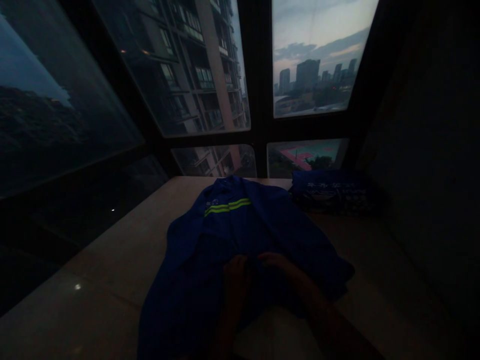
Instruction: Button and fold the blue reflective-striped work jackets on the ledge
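Note:
A blue long-sleeved jacket (262,220) with yellow-green stripes across the chest lies spread on a pale surface, its collar toward the windows and its sleeves out to both sides. On the lower middle of its front, my left hand (237,270) is closed on the fabric. Close by on the right, my right hand (275,261) has its fingers pinched on the jacket near the front opening. A small gap separates the two hands. Darkness hides the fine detail of the fingertips.
Folded dark blue cloth with white lettering (330,187) is stacked at the back right, against the dark wall. Dark-framed windows (260,135) border the pale surface (123,250) at the back and left.

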Demonstrator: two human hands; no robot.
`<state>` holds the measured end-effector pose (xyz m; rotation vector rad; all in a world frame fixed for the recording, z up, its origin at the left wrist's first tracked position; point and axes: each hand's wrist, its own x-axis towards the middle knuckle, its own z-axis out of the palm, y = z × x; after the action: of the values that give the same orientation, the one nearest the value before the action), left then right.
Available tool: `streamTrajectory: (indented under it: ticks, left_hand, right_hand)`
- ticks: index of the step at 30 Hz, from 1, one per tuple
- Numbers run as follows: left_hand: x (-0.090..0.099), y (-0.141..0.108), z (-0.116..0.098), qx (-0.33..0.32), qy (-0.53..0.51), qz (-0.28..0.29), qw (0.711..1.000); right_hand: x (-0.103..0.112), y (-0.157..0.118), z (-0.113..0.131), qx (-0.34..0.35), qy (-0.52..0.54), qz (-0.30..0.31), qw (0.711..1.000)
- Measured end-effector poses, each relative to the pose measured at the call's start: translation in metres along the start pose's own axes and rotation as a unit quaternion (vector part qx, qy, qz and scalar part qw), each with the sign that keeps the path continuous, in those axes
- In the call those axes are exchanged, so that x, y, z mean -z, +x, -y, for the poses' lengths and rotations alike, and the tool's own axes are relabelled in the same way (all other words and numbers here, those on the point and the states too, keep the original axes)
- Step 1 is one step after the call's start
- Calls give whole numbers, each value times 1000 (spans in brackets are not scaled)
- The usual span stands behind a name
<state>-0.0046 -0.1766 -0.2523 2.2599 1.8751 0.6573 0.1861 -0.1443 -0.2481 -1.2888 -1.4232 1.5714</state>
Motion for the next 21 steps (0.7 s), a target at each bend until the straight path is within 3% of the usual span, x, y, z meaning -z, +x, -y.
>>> streamTrajectory:
  ticks: [8,14,21]
  left_hand:
    - [-3,-3,6,-9,-13,-15,1000]
    - [-4,0,11,-8,-39,-8,999]
    - [1,-4,8,-15,-62,25,998]
  right_hand:
    - [-26,18,2,55,-155,-41,986]
    - [-38,13,-5,92,-250,-52,962]
    - [-51,15,3,22,-328,-145,933]
